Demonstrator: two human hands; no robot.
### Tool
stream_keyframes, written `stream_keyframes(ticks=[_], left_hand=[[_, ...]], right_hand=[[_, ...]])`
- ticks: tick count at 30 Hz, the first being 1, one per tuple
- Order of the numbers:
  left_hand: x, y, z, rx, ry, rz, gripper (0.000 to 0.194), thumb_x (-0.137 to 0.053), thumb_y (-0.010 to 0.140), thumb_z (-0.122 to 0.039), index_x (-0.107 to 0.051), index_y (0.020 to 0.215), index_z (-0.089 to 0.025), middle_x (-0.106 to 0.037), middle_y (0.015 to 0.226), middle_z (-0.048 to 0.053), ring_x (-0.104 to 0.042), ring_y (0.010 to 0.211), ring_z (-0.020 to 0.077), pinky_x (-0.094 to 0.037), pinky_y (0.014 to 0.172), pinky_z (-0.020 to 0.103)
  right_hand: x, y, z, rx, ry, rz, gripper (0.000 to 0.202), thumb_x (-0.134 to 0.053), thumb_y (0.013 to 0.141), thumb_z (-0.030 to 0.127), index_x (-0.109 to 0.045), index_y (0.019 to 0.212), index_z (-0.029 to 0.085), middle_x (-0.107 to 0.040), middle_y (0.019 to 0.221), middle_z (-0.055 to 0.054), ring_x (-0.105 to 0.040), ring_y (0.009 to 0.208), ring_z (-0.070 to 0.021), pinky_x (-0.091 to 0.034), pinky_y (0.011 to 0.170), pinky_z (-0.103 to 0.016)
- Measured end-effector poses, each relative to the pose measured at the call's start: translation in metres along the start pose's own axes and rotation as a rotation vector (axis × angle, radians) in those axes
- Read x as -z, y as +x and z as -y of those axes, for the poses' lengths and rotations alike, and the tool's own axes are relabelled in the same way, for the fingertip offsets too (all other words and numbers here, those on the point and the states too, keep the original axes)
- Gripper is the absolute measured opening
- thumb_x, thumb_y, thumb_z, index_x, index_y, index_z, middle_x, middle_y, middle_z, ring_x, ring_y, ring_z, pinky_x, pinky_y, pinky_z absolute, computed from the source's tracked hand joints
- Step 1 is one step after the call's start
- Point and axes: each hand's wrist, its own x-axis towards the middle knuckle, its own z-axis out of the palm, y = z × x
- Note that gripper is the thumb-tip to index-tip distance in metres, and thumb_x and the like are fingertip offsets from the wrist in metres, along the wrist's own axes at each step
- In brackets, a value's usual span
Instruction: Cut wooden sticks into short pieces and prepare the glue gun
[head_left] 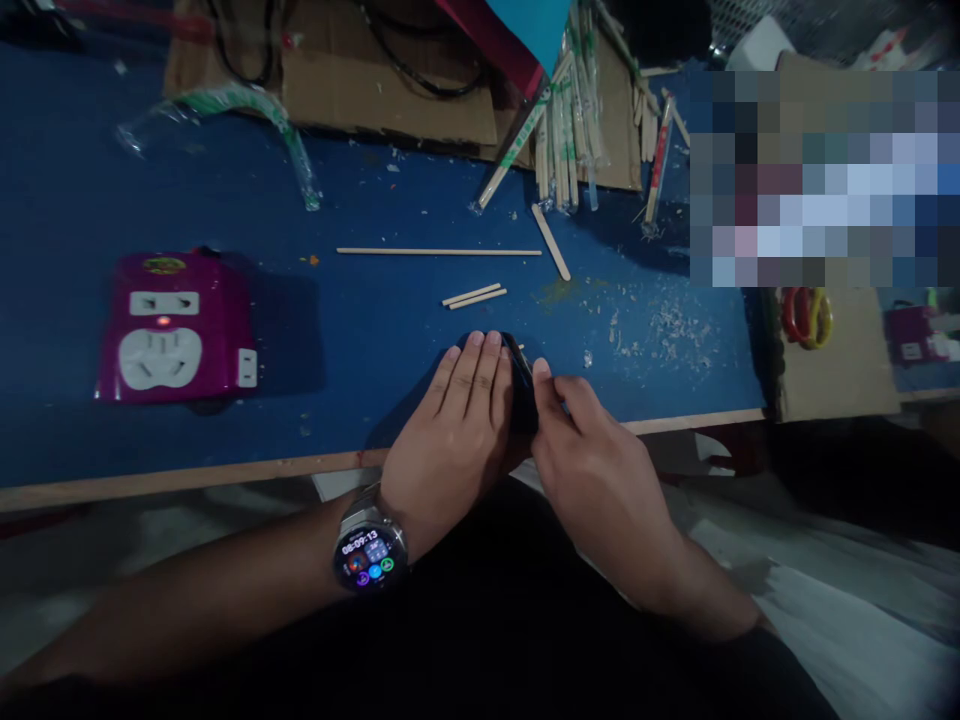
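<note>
My left hand (457,420) lies palm down at the front edge of the blue table (390,365), its fingers straight and side by side; whatever is under it is hidden. Close by on the right, my right hand (600,470) is closed around a thin dark tool with a narrow, shiny edge (520,352), mostly covered by the fingers. Just beyond my left fingertips lie two short wooden sticks (475,296). Farther back rests a long thin wooden stick (439,251), with a flat, round-ended wooden stick (551,242) slanting near its right end.
A purple power socket (176,325) stands at left. Wrapped chopsticks (562,150) lie on cardboard (322,90) at the back, near a crumpled plastic wrapper (292,150). Whitish scraps (686,325) litter the right side. Red and yellow rings (806,318) hang farther right, below a pixelated patch.
</note>
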Motion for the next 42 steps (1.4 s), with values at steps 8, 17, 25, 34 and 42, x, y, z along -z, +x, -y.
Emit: stream_keyframes(ticks=[8,17,25,34,42], left_hand=[[0.005,-0.001,0.005,-0.001,-0.058,-0.005,0.080,-0.054,0.108,-0.041,-0.036,0.166,0.011,-0.036,0.174,0.035,-0.034,0.167,0.0434,-0.034,0.138,0.059],[0.007,-0.002,0.002,0.068,-0.033,-0.002,0.080,-0.058,0.106,-0.035,-0.035,0.166,0.012,-0.032,0.175,0.036,-0.032,0.167,0.0462,-0.033,0.137,0.062],[0.006,0.001,-0.002,0.068,0.013,0.010,0.083,-0.055,0.110,-0.045,-0.036,0.165,0.014,-0.032,0.172,0.039,-0.033,0.165,0.0483,-0.038,0.135,0.062],[0.004,-0.003,0.001,0.019,0.058,0.023,0.075,-0.054,0.111,-0.037,-0.036,0.166,0.011,-0.033,0.174,0.035,-0.033,0.165,0.0464,-0.037,0.136,0.060],[0.002,-0.003,0.002,0.022,0.030,0.004,0.076,-0.053,0.111,-0.040,-0.038,0.165,0.012,-0.036,0.174,0.034,-0.035,0.165,0.0461,-0.037,0.136,0.061]], right_hand=[[-0.015,-0.003,-0.002,-0.044,0.112,-0.202,0.059,-0.046,0.107,0.004,-0.043,0.165,0.000,-0.069,0.140,-0.024,-0.071,0.125,-0.0306,-0.071,0.101,-0.046],[-0.017,-0.006,-0.003,-0.028,0.096,-0.241,0.057,-0.049,0.106,0.004,-0.045,0.163,-0.002,-0.069,0.134,-0.024,-0.070,0.124,-0.0310,-0.072,0.096,-0.045],[-0.018,-0.023,0.000,-0.053,0.051,-0.204,0.059,-0.052,0.107,0.008,-0.043,0.163,-0.005,-0.070,0.133,-0.025,-0.072,0.120,-0.0315,-0.073,0.092,-0.045],[-0.011,-0.015,0.003,0.010,-0.054,-0.109,0.053,-0.046,0.104,0.000,-0.054,0.157,-0.006,-0.069,0.142,-0.028,-0.069,0.128,-0.0315,-0.069,0.103,-0.039],[-0.010,0.001,0.002,0.037,-0.076,-0.106,0.056,-0.047,0.102,0.000,-0.059,0.157,0.002,-0.068,0.148,-0.023,-0.068,0.130,-0.0343,-0.067,0.110,-0.047]])
